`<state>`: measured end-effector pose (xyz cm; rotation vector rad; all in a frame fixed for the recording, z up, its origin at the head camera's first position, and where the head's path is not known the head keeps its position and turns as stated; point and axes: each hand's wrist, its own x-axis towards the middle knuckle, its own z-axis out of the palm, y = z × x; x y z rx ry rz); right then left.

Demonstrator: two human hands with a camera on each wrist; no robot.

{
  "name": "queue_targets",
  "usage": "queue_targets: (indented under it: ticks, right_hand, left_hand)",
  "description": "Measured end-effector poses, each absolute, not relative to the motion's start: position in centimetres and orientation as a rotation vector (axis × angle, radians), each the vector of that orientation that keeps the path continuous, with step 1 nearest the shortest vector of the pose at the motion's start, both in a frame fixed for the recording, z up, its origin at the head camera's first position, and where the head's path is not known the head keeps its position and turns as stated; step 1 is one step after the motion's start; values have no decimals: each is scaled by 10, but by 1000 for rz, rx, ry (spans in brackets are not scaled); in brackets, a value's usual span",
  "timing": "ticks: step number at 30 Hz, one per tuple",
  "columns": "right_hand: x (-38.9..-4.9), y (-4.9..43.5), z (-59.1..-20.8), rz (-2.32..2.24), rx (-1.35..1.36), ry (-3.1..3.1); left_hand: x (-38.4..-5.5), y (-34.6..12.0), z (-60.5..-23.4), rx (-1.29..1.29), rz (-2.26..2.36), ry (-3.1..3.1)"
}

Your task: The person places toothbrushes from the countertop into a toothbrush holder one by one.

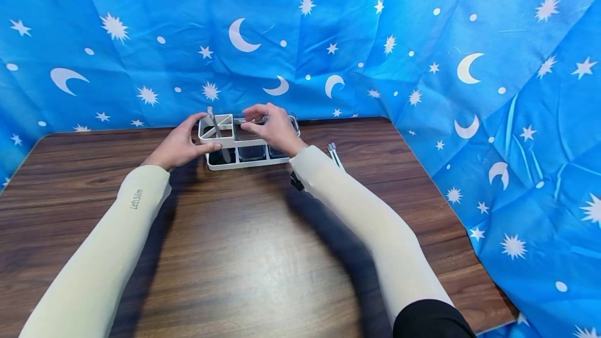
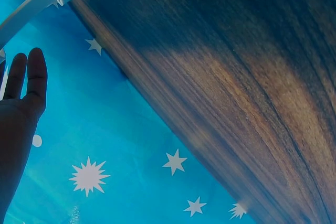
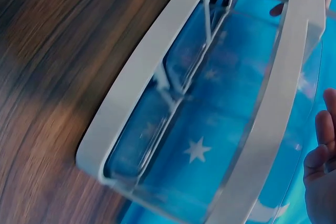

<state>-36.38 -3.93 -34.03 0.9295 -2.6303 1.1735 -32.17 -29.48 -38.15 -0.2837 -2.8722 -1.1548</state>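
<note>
A white two-tier toothbrush rack (image 1: 220, 141) with clear walls and dark compartments below stands at the table's back edge. My left hand (image 1: 176, 145) grips its left end, thumb on the front of the upper rim. A slim grey toothbrush-like stick (image 1: 213, 121) stands tilted in the upper left section. Over the upper right section is my right hand (image 1: 274, 128), fingers loosely bent, with nothing visible in them. The right wrist view shows that right hand (image 3: 323, 166) beside the rack's white rail (image 3: 270, 114). In the left wrist view, the left fingers (image 2: 37, 74) are partly cut off.
Slim toothbrush-like sticks (image 1: 335, 156) lie on the table right of the rack, partly behind my right sleeve. The brown wood-grain table (image 1: 244, 254) spreads in front. A blue curtain (image 1: 281, 30) with moons and stars hangs behind and along the right side.
</note>
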Motion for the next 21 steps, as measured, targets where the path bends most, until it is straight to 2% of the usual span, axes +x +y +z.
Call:
queue_targets:
  ticks: [21]
  right_hand:
    - [-372, 15, -344, 1222, 813, -2629]
  left_hand:
    - [-322, -296, -383, -265, -1095, -2894]
